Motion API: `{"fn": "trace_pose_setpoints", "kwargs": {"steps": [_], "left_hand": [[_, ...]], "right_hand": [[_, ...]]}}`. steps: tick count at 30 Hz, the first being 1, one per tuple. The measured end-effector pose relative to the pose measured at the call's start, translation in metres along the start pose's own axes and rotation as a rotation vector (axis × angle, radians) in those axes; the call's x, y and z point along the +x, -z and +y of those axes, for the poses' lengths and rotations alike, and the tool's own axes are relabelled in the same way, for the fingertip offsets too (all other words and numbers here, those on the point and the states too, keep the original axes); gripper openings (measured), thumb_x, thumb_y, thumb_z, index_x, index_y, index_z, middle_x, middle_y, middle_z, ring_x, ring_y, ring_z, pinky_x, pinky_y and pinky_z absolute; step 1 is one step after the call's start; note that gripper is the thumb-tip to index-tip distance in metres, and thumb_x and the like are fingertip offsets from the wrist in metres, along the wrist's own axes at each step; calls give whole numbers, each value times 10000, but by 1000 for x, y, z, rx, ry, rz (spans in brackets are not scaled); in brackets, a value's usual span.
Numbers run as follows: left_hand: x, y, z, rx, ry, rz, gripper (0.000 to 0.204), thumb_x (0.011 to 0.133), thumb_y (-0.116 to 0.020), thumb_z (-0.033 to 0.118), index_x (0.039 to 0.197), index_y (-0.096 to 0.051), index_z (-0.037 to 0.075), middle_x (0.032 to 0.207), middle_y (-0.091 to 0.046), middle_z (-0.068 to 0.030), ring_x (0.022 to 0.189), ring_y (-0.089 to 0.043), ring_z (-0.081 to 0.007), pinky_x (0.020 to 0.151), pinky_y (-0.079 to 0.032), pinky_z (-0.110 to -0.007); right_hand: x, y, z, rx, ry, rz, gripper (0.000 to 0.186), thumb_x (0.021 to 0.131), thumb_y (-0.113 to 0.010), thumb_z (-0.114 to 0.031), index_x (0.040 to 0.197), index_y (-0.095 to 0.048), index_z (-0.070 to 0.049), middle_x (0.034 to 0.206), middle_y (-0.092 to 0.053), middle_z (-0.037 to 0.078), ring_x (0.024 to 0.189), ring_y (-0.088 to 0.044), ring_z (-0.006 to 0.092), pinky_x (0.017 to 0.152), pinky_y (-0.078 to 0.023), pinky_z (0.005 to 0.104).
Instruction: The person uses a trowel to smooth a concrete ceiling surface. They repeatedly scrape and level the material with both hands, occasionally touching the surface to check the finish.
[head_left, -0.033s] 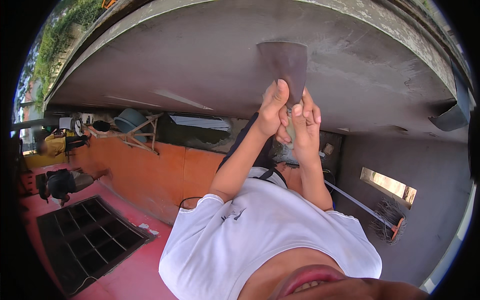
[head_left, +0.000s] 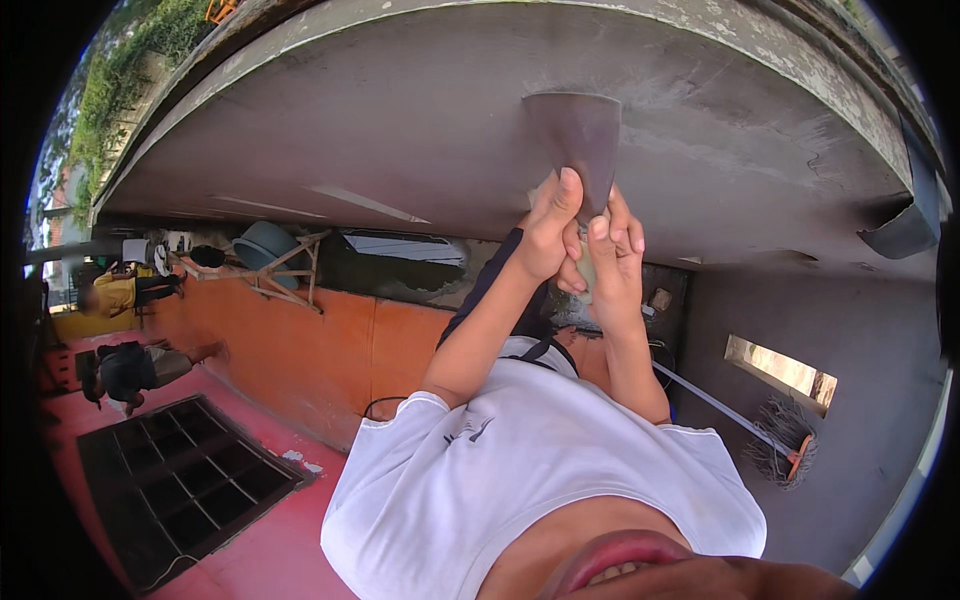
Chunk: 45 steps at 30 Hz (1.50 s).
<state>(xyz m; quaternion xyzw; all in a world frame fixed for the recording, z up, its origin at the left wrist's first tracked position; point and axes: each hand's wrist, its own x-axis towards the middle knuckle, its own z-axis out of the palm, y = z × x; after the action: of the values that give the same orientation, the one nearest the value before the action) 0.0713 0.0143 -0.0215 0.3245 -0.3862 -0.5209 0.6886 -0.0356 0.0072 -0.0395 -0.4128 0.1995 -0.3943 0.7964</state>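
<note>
The fingers of the left hand [head_left: 548, 228] were clamped around the scraper [head_left: 572, 125] at the narrow base of its blade, with the thumb laid flat on the metal. The fingers of the right hand [head_left: 618, 268] were closed around the pale handle [head_left: 586, 268], just below and to the right, with the thumb raised along the tool. The 2 hands touched.

The scraper was located in front of the chest, with its blade flared away from the person. Its wide edge lay at the broad grey surface [head_left: 400, 120]; full contact along the edge could not be confirmed.

Container, left side: 1 blue-grey tub [head_left: 268, 243] was positioned at a wooden trestle [head_left: 300, 272], partly behind its bars. The tub's contents could not be seen. Between the trestle and the left forearm was 1 dark rectangular recess [head_left: 370, 268] with pale reflections; its contents could not be identified.

Right side: 1 mop [head_left: 783, 440] stood head-up near a rectangular wall opening [head_left: 782, 370].

Far left: 2 other people [head_left: 130, 370] were in view, well apart from the hands, near a dark gridded window [head_left: 185, 480].
</note>
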Motion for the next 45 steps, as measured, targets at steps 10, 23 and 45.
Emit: {"fn": "trace_pose_setpoints", "kwargs": {"steps": [10,23,45], "left_hand": [[8,2,29,370,-69,169,591,1058,-286,532,1109,-531,-3,887,-609,-91,668,-587,-143,644,-490,-242],[22,-17,-113,1474,-493,-303,647,1006,-435,287,1542,-242,-19,1636,-74,-239,1517,-84,-392,1208,-128,-556],[24,-31,-85,-300,-4,-8,675,1042,-269,592,1186,-548,-6,967,-663,-175,890,-677,-275,809,-575,-405]], "right_hand": [[16,-19,-28,95,36,-130,550,1062,-472,-350,1494,-340,-36,776,-507,41,487,-425,62,416,-350,205],[-116,117,-13,36,197,426,339,1078,-340,-334,1139,-456,-22,863,-455,53,544,-454,99,449,-411,244],[20,56,-23,-853,518,326,195,924,-659,-118,976,-635,68,734,-678,129,655,-648,150,587,-448,304]]}}
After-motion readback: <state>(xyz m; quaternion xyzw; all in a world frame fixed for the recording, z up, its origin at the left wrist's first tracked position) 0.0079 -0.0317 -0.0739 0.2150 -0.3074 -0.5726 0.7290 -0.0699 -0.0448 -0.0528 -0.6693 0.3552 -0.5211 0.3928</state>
